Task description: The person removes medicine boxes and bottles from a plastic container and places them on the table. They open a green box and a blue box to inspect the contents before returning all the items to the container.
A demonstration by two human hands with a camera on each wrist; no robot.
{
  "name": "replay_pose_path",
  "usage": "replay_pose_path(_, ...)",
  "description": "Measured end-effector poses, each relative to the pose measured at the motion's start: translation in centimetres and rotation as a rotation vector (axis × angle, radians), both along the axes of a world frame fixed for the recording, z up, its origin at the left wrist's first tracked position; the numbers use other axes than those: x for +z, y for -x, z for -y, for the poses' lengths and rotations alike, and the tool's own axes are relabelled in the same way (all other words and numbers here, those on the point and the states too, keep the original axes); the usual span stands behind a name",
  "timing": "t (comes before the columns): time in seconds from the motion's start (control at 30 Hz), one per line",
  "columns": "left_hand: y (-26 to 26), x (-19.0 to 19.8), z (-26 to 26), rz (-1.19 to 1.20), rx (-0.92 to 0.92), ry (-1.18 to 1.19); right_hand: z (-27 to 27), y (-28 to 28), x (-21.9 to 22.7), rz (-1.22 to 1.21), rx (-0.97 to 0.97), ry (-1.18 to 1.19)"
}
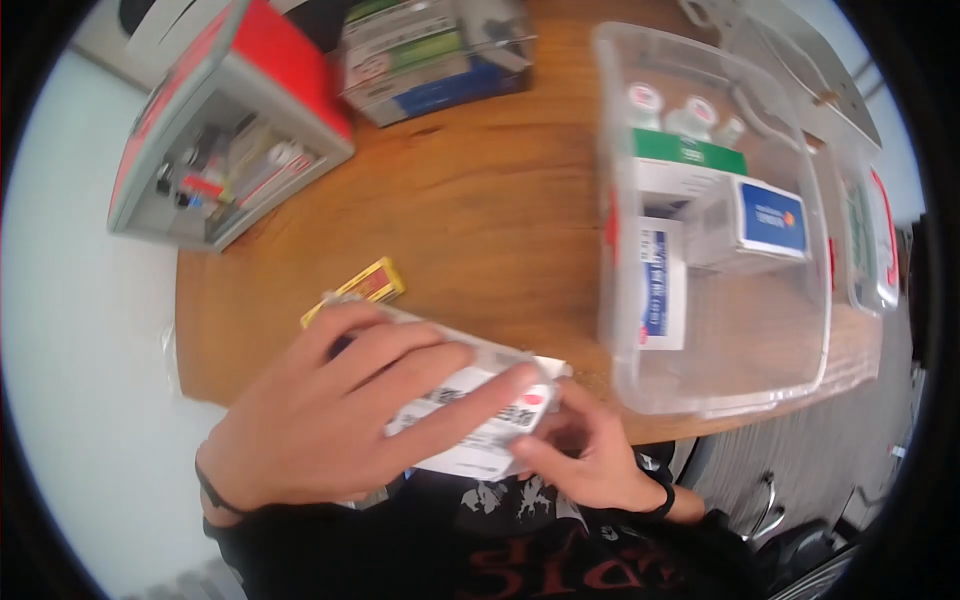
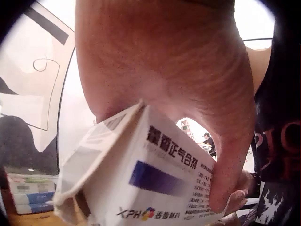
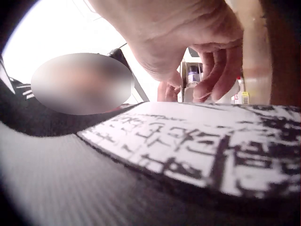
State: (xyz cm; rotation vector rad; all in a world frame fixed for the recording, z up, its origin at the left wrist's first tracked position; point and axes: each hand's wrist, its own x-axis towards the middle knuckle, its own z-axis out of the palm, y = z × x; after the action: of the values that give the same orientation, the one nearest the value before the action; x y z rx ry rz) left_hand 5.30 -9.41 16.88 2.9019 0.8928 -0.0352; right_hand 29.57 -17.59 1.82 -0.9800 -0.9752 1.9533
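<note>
A white printed box (image 1: 470, 462) is held above the table's near edge by the left hand (image 1: 335, 405), whose fingers spread over its top. In the left wrist view, the left hand (image 2: 164, 61) has its thumb along the side of the box (image 2: 164, 165), and a flap stands up at one end. The right hand (image 1: 600, 465) pinches the box's right end between thumb and fingers. The right wrist view has the right hand (image 3: 188, 37) with bent fingers above a blurred white printed surface (image 3: 188, 146); their contact is hidden there. A yellow box (image 1: 385, 280) lies just beyond the left hand.
At the right stands a clear plastic bin (image 1: 715, 395) with several boxes and white-capped bottles. A red and grey case (image 1: 300, 65) with small items stands back left, beside a green, white and blue carton (image 1: 430, 60). Another clear container (image 1: 860, 235) is at far right.
</note>
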Motion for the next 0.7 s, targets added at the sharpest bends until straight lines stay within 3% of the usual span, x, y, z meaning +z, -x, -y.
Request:
replay_pose_path(0.07,0.1,-0.1,-0.2,0.041,0.003,-0.045,0.1,-1.2,0.6,-0.029,0.066,0.162)
replay_pose_path(0.13,0.3,0.2,-0.7,0.055,-0.002,-0.074,0.9,-2.0,-1.1,-0.207,0.033,0.093)
replay_pose_path(0.4,2.0,0.0,-2.2,0.069,0.07,0.057,-0.3,-0.4,0.3,0.027,-0.056,0.196)
replay_pose_path(0.47,2.8,0.5,-1.9,0.063,0.147,0.067,0.4,-1.0,-0.8,0.036,-0.069,0.194)
replay_pose_path(0.5,3.2,0.7,-1.9,0.061,0.185,0.073,0.5,-1.4,-0.7,0.152,-0.047,0.221)
replay_pose_path(0.67,3.7,-1.1,-1.5,-0.015,0.221,0.087,0.5,-2.1,-0.7,0.382,-0.089,0.016)
replay_pose_path(0.7,3.7,-1.7,-1.5,-0.019,0.225,0.093,0.4,-2.6,-0.6,0.438,-0.02,-0.002)
